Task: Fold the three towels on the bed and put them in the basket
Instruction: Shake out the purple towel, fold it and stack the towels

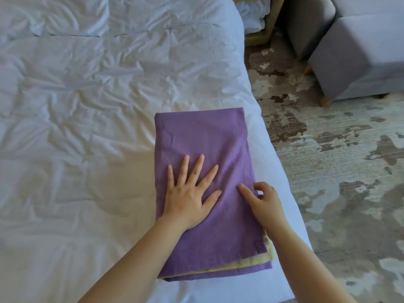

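A purple towel (203,141) lies folded into a long rectangle near the right edge of the white bed (87,106). A pale yellow layer (247,262) shows along its near and right edges, with another purple layer under it. My left hand (190,193) lies flat on the purple towel with fingers spread. My right hand (262,197) touches the towel's right edge, forefinger stretched out on the cloth, the other fingers curled; I cannot tell if it pinches the edge. No basket is clearly in view.
The rumpled white duvet covers the rest of the bed. To the right is a patterned carpet (338,160). Two grey upholstered stools (358,57) stand at the top right, with white cloth (253,16) in a yellowish frame beside them.
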A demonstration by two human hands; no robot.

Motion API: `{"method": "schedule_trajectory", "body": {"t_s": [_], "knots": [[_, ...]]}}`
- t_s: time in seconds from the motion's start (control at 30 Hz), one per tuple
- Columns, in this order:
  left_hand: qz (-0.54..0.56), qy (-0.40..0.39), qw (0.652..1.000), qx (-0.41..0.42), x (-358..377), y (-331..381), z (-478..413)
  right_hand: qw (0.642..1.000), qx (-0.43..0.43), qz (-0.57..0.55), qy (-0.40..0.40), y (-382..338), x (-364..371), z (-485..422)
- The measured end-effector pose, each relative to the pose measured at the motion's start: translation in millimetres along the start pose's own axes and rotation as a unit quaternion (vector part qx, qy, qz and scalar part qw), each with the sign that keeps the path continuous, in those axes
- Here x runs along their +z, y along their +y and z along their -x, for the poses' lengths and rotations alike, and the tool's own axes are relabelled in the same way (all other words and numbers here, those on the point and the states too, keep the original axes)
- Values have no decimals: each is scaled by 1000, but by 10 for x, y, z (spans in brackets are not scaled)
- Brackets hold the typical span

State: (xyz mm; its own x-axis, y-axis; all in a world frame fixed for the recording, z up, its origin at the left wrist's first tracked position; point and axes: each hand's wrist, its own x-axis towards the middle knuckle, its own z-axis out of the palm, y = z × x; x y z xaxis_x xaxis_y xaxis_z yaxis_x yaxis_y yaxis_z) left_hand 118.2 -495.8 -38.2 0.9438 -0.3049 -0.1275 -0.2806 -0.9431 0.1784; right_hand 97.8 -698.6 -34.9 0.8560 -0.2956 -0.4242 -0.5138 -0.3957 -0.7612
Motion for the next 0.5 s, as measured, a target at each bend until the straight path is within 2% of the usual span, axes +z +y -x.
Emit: {"method": "schedule_trajectory", "body": {"t_s": [0.07, 0.17, 0.33, 0.37, 0.43, 0.5], "knots": [[-3, 4, 1000, 19, 25, 33, 40, 1000, -29, -3, -7, 0, -24, 47], [-14, -4, 999, 41, 73, 63, 86, 996, -80, -6, 30, 23, -83, 115], [-39, -48, 997, 39, 92, 109, 54, 993, -25, 69, 94, 88, -22, 231], [-43, -50, 997, 40, 79, 123, 56, 989, -55, 66, 122, 52, 14, 273], [-44, -40, 997, 50, 55, 136, 113, 971, -168, 88, 148, -39, 107, 391], [-42, -13, 998, 53, 60, 112, 242, 951, -224, 191, 92, 32, 242, 498]]}}
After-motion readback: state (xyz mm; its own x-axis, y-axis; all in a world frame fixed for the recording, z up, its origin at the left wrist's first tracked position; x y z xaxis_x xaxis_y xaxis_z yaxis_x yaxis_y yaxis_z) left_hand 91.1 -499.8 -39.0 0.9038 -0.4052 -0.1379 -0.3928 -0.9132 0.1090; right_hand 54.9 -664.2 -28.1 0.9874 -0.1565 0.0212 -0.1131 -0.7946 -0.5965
